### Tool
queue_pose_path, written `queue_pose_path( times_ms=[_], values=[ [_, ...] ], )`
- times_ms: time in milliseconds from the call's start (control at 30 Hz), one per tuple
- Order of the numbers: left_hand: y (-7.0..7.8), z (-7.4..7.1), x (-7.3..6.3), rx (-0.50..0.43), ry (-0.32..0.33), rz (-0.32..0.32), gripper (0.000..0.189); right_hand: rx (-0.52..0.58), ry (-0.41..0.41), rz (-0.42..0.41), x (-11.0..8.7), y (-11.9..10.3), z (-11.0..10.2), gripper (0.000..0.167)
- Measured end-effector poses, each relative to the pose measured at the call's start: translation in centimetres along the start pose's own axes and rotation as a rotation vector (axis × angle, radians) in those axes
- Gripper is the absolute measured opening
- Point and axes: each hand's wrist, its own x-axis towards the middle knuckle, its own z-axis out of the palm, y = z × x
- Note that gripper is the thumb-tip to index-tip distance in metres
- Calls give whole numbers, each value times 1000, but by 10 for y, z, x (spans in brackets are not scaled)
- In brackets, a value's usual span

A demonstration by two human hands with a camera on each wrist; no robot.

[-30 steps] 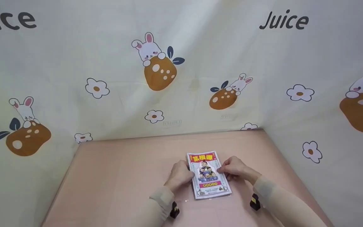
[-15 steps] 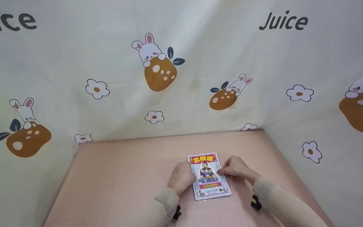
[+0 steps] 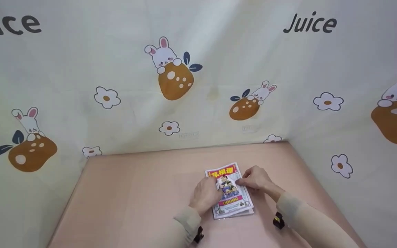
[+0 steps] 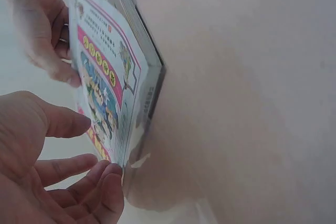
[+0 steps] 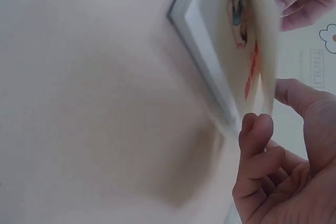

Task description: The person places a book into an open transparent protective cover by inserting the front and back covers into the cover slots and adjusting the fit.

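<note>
A thin book [image 3: 229,193] with a red-and-yellow title band and cartoon figures on its front lies on the table. Its front cover [image 4: 100,72] is lifted along the right side, and in the right wrist view a printed inside page [image 5: 239,19] shows in the gap. My right hand [image 3: 256,179] pinches the cover's right edge between thumb and fingers. Over the spine side, my left hand [image 3: 206,194] rests with its thumb over the cover and its fingertips [image 4: 113,171] at the spine, the fingers loosely bent.
A pinkish table covering [image 3: 133,193] lies under the book. Pale curtains [image 3: 212,69] printed with rabbits, fruit and flowers stand behind the table and on both sides. Dark wrist devices [image 3: 278,220] sit below the sleeves.
The front cover, flat before, is now raised on its right side by my right hand. My left hand has slid right, from the book's left edge onto the cover.
</note>
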Motion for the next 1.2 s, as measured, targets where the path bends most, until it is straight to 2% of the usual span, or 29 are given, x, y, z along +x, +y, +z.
queue_pose_path(
  times_ms=[200, 400, 500, 667, 833, 933, 1067, 1200],
  values=[
    [4, 0, 3, -60, -33, -6, 21, 92, 30, -6, -1, -12, 1, 19],
    [11, -2, 3, -181, -76, -24, 26, 206, 47, -34, -7, -25, 8, 15],
    [16, -4, 2, -200, -83, -23, 41, 237, 64, -61, -9, -33, 10, 16],
    [21, -6, 2, -160, -64, -11, 68, 288, 67, -68, -12, -44, 9, 22],
    [19, -5, 5, -162, -51, -31, 81, 393, 38, -30, -14, -47, 10, 37],
    [16, -7, 6, -172, -49, -48, 82, 465, -1, -21, -14, -48, 11, 41],
    [12, -15, 6, -194, -44, -32, 74, 540, -72, -49, -14, -49, 13, 38],
    [7, -25, 7, -262, -61, -5, 73, 583, -130, -92, -15, -50, 16, 35]
  ],
)
